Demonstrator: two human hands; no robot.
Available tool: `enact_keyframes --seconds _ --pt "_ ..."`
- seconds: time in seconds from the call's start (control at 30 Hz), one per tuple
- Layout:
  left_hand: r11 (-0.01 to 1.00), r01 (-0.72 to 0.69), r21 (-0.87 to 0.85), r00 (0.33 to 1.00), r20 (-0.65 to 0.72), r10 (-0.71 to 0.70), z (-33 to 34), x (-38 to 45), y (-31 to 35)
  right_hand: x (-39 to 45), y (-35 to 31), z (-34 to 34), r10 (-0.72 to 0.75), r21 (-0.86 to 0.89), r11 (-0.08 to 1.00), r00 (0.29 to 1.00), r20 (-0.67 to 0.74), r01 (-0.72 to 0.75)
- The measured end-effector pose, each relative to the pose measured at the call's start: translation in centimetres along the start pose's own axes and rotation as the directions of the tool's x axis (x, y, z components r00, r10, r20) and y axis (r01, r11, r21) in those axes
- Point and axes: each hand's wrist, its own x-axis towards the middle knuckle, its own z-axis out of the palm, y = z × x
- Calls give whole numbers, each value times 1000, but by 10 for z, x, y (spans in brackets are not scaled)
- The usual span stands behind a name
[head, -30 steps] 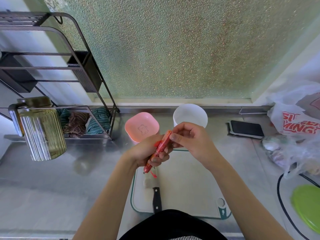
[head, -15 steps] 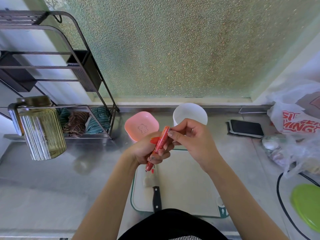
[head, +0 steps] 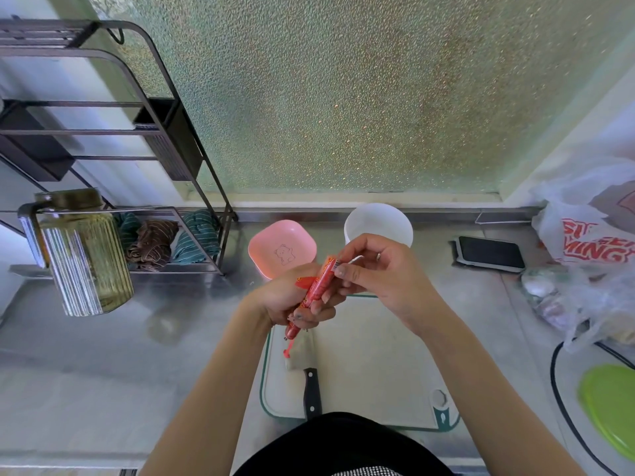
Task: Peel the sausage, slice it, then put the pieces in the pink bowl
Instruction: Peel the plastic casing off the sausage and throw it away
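Observation:
A red-wrapped sausage (head: 318, 285) is held tilted above the far left corner of the white cutting board (head: 374, 359). My left hand (head: 292, 300) grips its lower half. My right hand (head: 378, 273) pinches the wrapper at its top end, where a thin strip sticks out to the right. The pink bowl (head: 275, 242) with a bear drawing sits just beyond my left hand, with nothing in it. A black-handled knife (head: 309, 376) lies on the board's left side, its blade partly under the sausage's lower end.
A white bowl (head: 378, 219) stands behind my right hand. A dark phone (head: 491, 254) lies to the right, with plastic bags (head: 591, 255) and a green lid (head: 611, 403) further right. A ribbed glass jar (head: 86, 259) and a metal rack (head: 165, 187) with cloths stand at the left.
Both hands have lifted the sausage slightly toward the bowls. My right hand's fingers have shifted at the top end, and a thin strip of wrapper now sticks out there.

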Motion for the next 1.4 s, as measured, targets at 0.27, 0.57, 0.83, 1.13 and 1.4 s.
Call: enact_keyframes --seconds 0.27,0.57,0.83,1.13,1.4 --pt "999 17 -27 1000 5 -16 -2 0 -3 1 -2 -5 -2 -59 998 998 61 6" --pt "998 -3 -65 998 -65 -1 -5 3 -6 2 0 -7 -34 -48 998 990 134 41" --pt "982 -171 -79 929 -345 134 0 14 -9 3 20 1 -385 -508 816 915 -121 276" --pt "985 -160 67 822 -544 171 7 30 -16 3 41 -2 -442 -781 603 883 -157 162" --pt "933 -297 -202 734 -674 88 4 41 -13 1 50 -4 -590 -900 217 785 188 378"
